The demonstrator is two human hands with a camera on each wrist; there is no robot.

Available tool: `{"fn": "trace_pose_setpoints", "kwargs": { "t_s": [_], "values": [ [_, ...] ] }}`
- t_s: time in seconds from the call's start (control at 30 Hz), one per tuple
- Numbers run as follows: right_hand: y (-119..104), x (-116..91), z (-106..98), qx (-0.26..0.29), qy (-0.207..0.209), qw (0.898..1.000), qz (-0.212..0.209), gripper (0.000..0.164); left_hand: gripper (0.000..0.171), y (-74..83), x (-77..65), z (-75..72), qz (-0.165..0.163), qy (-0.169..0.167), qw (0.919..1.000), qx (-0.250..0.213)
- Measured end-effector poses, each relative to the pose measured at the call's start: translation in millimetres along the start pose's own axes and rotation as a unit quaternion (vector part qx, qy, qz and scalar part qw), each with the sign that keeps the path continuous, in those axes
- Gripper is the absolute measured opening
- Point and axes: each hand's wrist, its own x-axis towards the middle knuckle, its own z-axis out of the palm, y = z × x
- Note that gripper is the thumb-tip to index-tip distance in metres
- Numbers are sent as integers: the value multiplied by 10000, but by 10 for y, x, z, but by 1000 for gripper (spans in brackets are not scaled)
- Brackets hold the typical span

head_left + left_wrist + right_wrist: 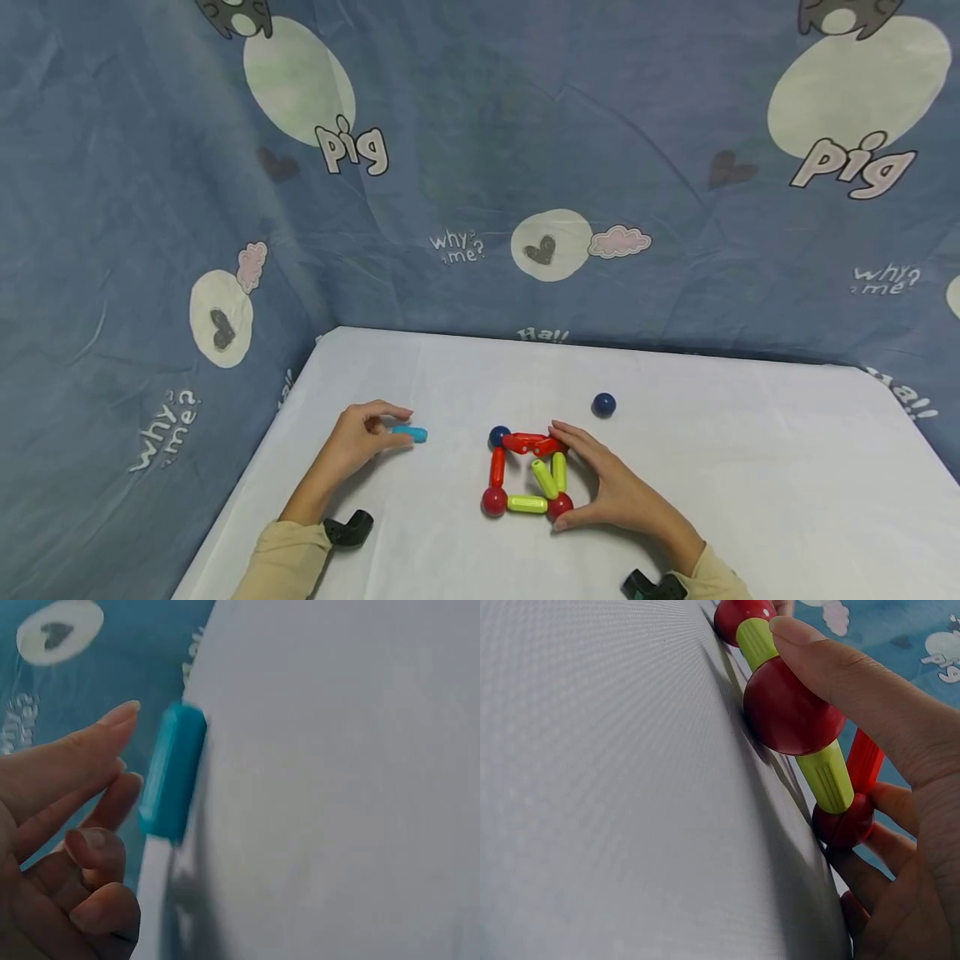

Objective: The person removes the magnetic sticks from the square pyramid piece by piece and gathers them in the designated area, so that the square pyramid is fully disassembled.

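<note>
A flat frame of magnetic balls and sticks sits on the table. It has a blue ball (499, 437), red balls (494, 502), red sticks (497, 467) and yellow-green sticks (527, 504). One yellow-green stick (543, 479) slants inward from the near right corner. My right hand (618, 492) spans its right side, the thumb on the near red ball (791, 709) and fingers at the far red ball (844, 823). Further left, a light blue magnetic stick (174, 772) lies just beyond the fingertips of my left hand (356, 437), with a gap showing in the left wrist view.
A loose dark blue ball (603, 405) rests behind the frame to the right. The white table (750, 467) meets a blue printed cloth (450, 167) at its back and left edges. Each wrist carries a black camera mount (349, 528).
</note>
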Motion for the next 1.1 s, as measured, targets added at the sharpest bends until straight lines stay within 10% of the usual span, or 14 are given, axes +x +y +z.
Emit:
{"fn": "trace_pose_setpoints", "kwargs": {
  "t_s": [0.47,1.1],
  "values": [
    [2,-8,-15,70,-5,10000,2,114,37,735,144,716,1009,-1099,9886,-184],
    [-3,-7,-9,-9,42,9999,-102,114,28,700,249,1142,806,-1558,9845,-74]
  ]
}}
